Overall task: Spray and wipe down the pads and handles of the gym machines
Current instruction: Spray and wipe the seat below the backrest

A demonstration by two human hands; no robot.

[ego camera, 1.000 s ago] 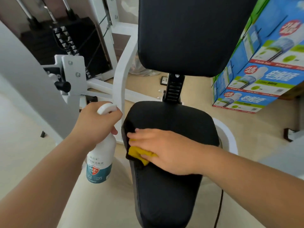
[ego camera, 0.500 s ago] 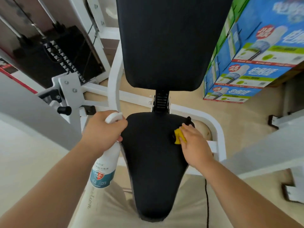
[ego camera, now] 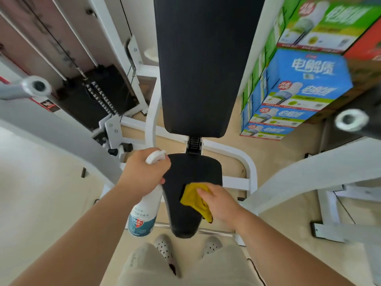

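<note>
- Seat pad (ego camera: 191, 172): black, smooth padded upholstery, rounded and narrowing toward the near end; centre of view, mounted on a white tubular frame (ego camera: 250, 172).
- Cloth (ego camera: 194, 200): yellow, soft and crumpled; lies against the right near side of the seat pad.
- Right hand (ego camera: 218, 203): fingers closed over the cloth, pressing it on the pad.
- Spray bottle (ego camera: 145, 213): white plastic, cylindrical, with a teal lower label band and a red badge reading "99.9"; remaining print too small to read. Hangs just left of the seat pad.
- Left hand (ego camera: 144, 172): wrapped tightly round the bottle's white trigger head.
- Back pad (ego camera: 203, 65): black, long, rectangular with rounded corners; upright beyond the seat.
- Weight stack (ego camera: 103, 98): black plates, far left.
- Cartons (ego camera: 292, 93): blue and green printed cardboard, Chinese lettering, stacked far right.
- Perforated shoes (ego camera: 165, 247): pale, nearest edge.
</note>
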